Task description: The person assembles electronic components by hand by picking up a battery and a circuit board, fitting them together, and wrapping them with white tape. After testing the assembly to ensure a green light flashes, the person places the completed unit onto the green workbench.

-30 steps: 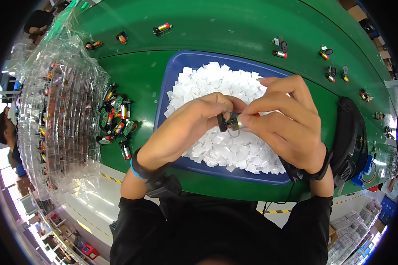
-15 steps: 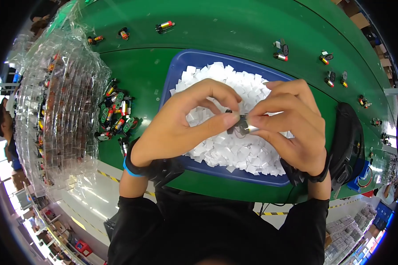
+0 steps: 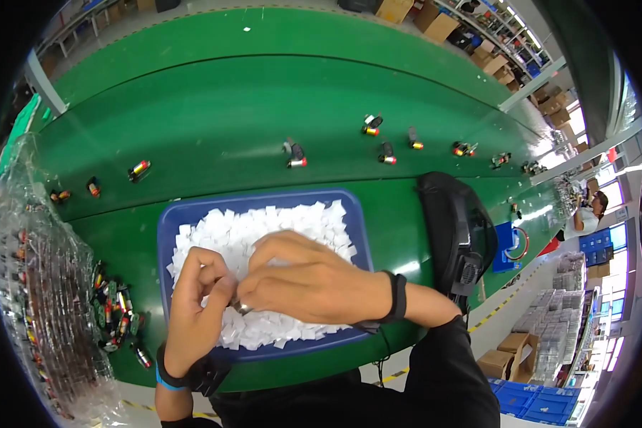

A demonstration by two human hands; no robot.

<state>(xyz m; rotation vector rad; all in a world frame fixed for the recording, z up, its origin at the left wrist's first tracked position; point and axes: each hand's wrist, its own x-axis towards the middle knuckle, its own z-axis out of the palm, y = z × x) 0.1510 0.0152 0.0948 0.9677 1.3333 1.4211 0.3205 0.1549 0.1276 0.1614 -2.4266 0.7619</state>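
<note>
Green workbench [image 3: 399, 221] across the head view, with a blue tray [image 3: 362, 246] full of white slips [image 3: 292, 216] and, far left, stacked clear plastic trays [image 3: 46, 307] with small parts inside. Over the blue tray, the right hand [image 3: 314, 285] is pinching a small metallic part [image 3: 242, 308]; the left hand [image 3: 200, 299] is curled narrow right beside it, can't tell if it's gripping too. Part's mostly hidden, so no telling its long axis or which way it points.

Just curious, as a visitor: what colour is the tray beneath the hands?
The tray is blue, clearest in the head view.
</note>
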